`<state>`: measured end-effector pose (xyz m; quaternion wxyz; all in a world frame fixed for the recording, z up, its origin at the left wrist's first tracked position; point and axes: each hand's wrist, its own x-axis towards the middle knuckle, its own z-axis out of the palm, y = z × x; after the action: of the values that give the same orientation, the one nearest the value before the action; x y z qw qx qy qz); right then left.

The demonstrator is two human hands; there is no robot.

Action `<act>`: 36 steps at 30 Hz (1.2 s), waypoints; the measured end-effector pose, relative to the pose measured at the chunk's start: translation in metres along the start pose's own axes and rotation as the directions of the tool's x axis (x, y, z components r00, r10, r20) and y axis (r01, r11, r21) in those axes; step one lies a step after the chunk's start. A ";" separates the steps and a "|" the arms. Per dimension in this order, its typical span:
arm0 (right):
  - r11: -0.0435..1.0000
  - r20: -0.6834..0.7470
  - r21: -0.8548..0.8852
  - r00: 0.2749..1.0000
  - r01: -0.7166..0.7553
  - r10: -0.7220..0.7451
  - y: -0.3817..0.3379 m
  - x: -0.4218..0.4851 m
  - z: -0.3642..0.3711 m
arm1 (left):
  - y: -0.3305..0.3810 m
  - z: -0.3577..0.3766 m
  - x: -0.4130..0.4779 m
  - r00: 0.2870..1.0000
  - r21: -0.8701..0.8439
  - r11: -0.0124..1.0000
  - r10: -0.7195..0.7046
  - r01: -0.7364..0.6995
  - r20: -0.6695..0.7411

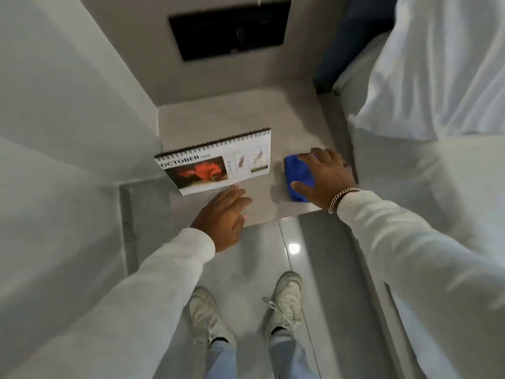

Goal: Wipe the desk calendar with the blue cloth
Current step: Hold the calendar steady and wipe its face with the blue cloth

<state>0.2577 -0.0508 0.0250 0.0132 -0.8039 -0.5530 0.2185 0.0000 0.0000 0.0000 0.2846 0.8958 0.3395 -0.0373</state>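
Nearest of all, two pale laced shoes stand on a glossy grey tiled floor that throws back a spot of light, and both arms in soft cream knit sleeves reach away from them toward a low, matte grey worktop. At its near edge the left hand hovers palm down, fingers loosely spread and holding nothing, their tips just short of the near bottom edge of the desk calendar. To the right and a little farther, the right hand, a metal chain bracelet at its wrist, lies spread over the blue cloth, with the thumb at the near side and the other fingers draped across the far side; the grip looks to be settling on the cloth, but I cannot tell whether it is closed or the cloth lifted.

So the cloth lies right of the calendar, apart from it with bare worktop between, and the right hand is plainly the nearer one to carry it left. The calendar's long axis runs left to right, its left end slewed nearer, and its face leans up toward the black wire spiral along the far edge. Its pages look smooth and stiff, printed with "OCTOBER" and a red picture; the cloth is a soft, plush folded pad.

Farther off, a dark rectangular panel sits in the wall, and rumpled white bedding fills the right.
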 end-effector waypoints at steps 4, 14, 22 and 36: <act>0.992 0.007 -0.089 0.996 -0.089 0.090 0.006 0.015 0.054 | -0.025 0.043 0.016 0.994 0.174 0.980 0.093 -0.101 0.053; 0.987 -0.331 -0.006 0.932 -0.159 0.148 0.008 0.026 0.110 | -0.060 0.083 0.035 0.984 0.407 0.899 0.176 -0.165 0.009; 0.979 -0.459 -0.044 0.874 -0.201 0.159 0.005 0.037 0.114 | -0.063 0.088 0.037 0.982 0.445 0.878 0.190 -0.176 0.012; 0.995 -0.297 0.064 0.950 -0.080 0.095 -0.020 -0.037 0.117 | -0.049 -0.003 0.000 0.900 0.232 0.871 0.429 -0.433 0.072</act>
<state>0.1866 -0.1022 -0.0635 0.1076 -0.8509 -0.5026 0.1085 -0.0309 0.0314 -0.0214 0.1770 0.9764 0.1215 -0.0220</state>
